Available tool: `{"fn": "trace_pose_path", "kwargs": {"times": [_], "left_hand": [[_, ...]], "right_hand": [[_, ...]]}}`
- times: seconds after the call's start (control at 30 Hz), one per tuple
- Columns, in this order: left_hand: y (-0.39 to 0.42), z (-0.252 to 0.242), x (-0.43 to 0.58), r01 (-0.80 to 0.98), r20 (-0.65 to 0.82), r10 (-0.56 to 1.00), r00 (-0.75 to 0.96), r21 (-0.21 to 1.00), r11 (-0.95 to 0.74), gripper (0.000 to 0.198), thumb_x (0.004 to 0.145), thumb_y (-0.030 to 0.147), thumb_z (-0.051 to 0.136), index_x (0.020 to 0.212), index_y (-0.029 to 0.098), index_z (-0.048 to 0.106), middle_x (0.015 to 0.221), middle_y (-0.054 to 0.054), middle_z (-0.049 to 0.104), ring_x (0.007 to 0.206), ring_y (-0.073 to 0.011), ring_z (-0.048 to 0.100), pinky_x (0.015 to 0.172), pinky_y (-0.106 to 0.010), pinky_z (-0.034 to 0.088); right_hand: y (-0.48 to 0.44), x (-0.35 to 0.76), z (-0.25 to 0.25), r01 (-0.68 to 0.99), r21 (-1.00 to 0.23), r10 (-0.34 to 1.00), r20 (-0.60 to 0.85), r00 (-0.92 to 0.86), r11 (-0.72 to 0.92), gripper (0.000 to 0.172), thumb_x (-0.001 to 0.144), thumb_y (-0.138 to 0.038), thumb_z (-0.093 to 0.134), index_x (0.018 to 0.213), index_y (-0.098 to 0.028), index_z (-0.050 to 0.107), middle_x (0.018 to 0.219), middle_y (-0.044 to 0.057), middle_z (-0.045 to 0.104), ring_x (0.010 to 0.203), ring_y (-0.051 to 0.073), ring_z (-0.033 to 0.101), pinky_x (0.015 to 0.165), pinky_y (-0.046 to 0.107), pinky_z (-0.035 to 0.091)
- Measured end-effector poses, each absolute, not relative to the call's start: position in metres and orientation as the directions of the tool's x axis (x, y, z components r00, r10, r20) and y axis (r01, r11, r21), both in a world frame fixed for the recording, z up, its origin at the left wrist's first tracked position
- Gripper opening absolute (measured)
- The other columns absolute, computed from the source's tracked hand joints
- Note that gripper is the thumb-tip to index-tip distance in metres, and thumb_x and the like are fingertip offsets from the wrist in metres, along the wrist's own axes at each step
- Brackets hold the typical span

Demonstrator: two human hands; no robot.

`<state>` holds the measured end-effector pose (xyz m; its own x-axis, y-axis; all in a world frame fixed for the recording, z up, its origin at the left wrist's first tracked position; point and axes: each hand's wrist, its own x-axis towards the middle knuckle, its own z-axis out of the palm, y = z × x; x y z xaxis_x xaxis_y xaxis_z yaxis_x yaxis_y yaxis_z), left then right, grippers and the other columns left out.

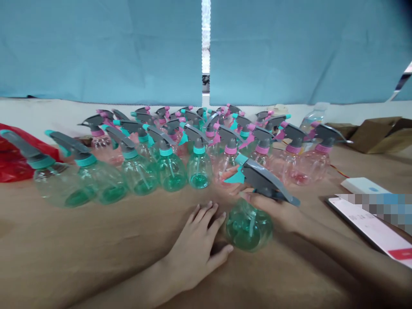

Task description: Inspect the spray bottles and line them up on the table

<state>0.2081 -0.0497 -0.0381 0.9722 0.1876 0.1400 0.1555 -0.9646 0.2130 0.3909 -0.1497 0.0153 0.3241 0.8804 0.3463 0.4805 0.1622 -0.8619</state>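
Observation:
A clear green spray bottle (249, 227) with a grey and turquoise trigger head is in front of me, slightly tilted. My right hand (267, 204) wraps round its neck just under the head, its fingers partly hidden behind. Flat on the brown tabletop, just left of this bottle, lies my left hand (204, 236) with its fingers spread and nothing in it. Beyond both hands stand rows of similar bottles, such as a green one (173, 174) with a turquoise collar and a pink one (310, 165) with a pink collar.
At the far left lies a red plastic bag (19, 156). A phone (367, 223) and a white box (363, 186) are on the right, with brown cardboard (380, 135) behind. A clear bottle (317, 115) stands at the back, before a blue curtain (96, 51).

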Motion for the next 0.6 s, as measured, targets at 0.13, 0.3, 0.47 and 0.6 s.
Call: {"fn": "trace_pose_path", "kwargs": {"times": [0.13,0.3,0.47,0.6], "left_hand": [[-0.0498,-0.0388,0.2081,0.156,0.156,0.195,0.968,0.229,-0.961,0.053,0.089,0.051,0.048,0.129,0.016,0.049,0.142,-0.014,0.04,0.132,-0.0314,0.032,0.107,-0.052,0.025],[-0.0507,-0.0388,0.2078,0.155,0.154,0.195,0.969,0.241,-0.958,0.053,0.088,0.049,0.051,0.128,0.014,0.049,0.141,-0.015,0.041,0.132,-0.0324,0.032,0.107,-0.053,0.024],[-0.0498,-0.0397,0.2082,0.154,0.169,0.201,0.965,0.254,-0.955,0.051,0.088,0.049,0.051,0.128,0.017,0.049,0.141,-0.013,0.041,0.132,-0.0316,0.032,0.107,-0.052,0.025],[-0.0491,-0.0391,0.2084,0.16,0.162,0.206,0.965,0.261,-0.952,0.049,0.088,0.048,0.052,0.127,0.018,0.05,0.142,-0.013,0.04,0.132,-0.0313,0.032,0.106,-0.052,0.025]], "right_hand": [[-0.1478,0.3891,0.0198,0.44,-0.881,0.892,0.33,0.308,0.174,0.033,0.079,-0.027,0.053,0.111,-0.031,0.056,0.073,-0.002,0.057,0.059,0.016,0.053,0.057,0.029,0.047],[-0.1477,0.3895,0.0212,0.433,-0.881,0.9,0.332,0.283,0.189,0.035,0.08,-0.028,0.053,0.115,-0.032,0.055,0.083,-0.001,0.059,0.06,0.014,0.051,0.059,0.028,0.047],[-0.15,0.3897,0.022,0.469,-0.866,0.895,0.336,0.293,0.171,0.037,0.08,-0.028,0.053,0.117,-0.031,0.056,0.084,0.0,0.062,0.062,0.016,0.054,0.06,0.028,0.047],[-0.149,0.3882,0.0216,0.471,-0.865,0.898,0.333,0.286,0.171,0.038,0.08,-0.029,0.052,0.118,-0.032,0.056,0.083,0.0,0.063,0.058,0.015,0.054,0.058,0.028,0.049]]}}
